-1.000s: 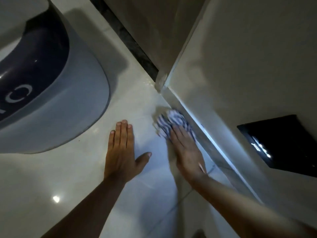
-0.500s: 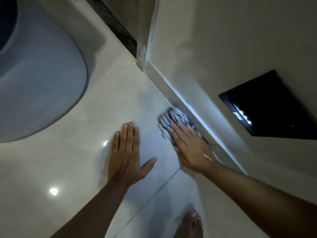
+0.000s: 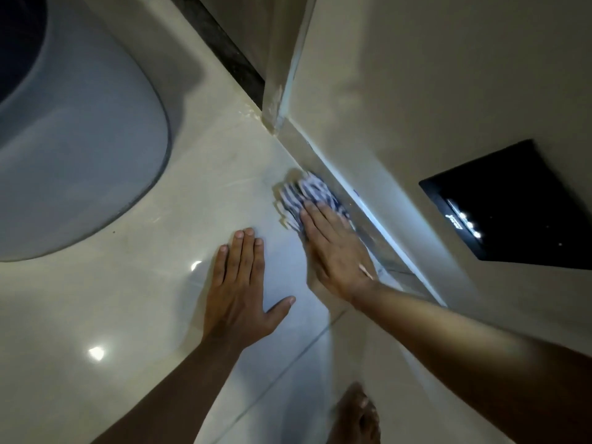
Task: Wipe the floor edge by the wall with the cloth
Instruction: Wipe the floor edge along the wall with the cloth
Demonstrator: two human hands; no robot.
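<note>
glossy cream floor tiles [image 3: 134, 309] catch two bright glints of overhead light. a beige wall [image 3: 432, 78] rises on the right, bearing a black square panel [image 3: 519, 206] (small lights reflected in it). a large grey rounded appliance [image 3: 73, 149] fills the left, and a dark strip [image 3: 221, 49] runs along the far skirting.

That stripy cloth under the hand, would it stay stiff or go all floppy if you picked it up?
Probably floppy: the striped cloth is bunched into soft folds under the right hand, so it would likely droop. It looks thin, so probably light. On the glossy floor it should slide easily when pushed.
</note>
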